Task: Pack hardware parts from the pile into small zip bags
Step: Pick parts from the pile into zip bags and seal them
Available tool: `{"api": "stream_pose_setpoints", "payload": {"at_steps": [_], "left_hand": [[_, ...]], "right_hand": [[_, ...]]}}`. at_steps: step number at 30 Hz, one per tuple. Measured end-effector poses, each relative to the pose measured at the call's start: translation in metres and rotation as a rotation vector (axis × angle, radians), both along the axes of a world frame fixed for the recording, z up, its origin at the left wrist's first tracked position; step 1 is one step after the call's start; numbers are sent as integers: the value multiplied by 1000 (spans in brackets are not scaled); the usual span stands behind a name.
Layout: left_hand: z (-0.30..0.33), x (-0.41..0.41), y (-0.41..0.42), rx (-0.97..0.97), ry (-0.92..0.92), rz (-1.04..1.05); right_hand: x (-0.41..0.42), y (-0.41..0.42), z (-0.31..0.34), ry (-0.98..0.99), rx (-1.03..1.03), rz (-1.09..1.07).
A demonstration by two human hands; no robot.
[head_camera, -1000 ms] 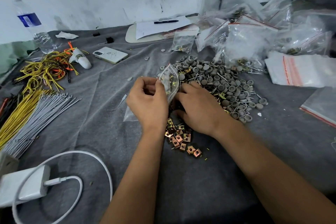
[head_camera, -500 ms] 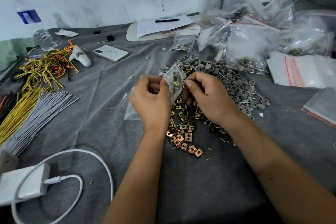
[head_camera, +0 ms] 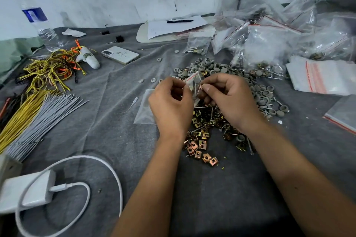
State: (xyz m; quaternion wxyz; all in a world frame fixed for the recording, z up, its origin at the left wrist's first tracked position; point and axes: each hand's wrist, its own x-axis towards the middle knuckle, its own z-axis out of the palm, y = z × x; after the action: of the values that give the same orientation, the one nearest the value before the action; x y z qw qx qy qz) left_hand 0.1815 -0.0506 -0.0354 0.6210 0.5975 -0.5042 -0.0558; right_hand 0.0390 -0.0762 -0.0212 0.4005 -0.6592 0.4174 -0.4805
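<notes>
My left hand (head_camera: 170,105) pinches the mouth of a small clear zip bag (head_camera: 191,82) held upright over the pile. My right hand (head_camera: 229,98) pinches a copper-coloured metal clip (head_camera: 201,87) right at the bag's opening, with a screw showing inside the bag. Under both hands lies the pile of hardware: square brass and copper clips (head_camera: 202,140) nearest me, grey round caps and screws (head_camera: 264,94) farther back and to the right. An empty clear bag (head_camera: 143,109) lies flat on the grey cloth left of my left hand.
Filled zip bags (head_camera: 269,44) heap at the back right, with stacks of empty bags (head_camera: 317,75) beside them. Yellow and grey wire bundles (head_camera: 32,106) lie at left, plus a phone (head_camera: 120,55), a water bottle (head_camera: 38,23), a white charger and cable (head_camera: 30,190), and a clipboard with pen (head_camera: 173,27).
My right hand rose from the pile with a clip and came to the bag's mouth. My left hand has kept the bag upright, shifting slightly.
</notes>
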Motion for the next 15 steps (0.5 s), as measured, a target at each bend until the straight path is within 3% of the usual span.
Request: {"api": "stream_pose_setpoints", "payload": {"at_steps": [4,9,15], "left_hand": [[1,-1,1,-2,-82,-30],[2,-2,3,-25,-137,-105],[3,5,1,-33,71,-7]], "right_hand": [[0,4,-1,323,-448,-85],[1,5,-2,424,-531,-87],[4,6,-1,421,-509,0]]}}
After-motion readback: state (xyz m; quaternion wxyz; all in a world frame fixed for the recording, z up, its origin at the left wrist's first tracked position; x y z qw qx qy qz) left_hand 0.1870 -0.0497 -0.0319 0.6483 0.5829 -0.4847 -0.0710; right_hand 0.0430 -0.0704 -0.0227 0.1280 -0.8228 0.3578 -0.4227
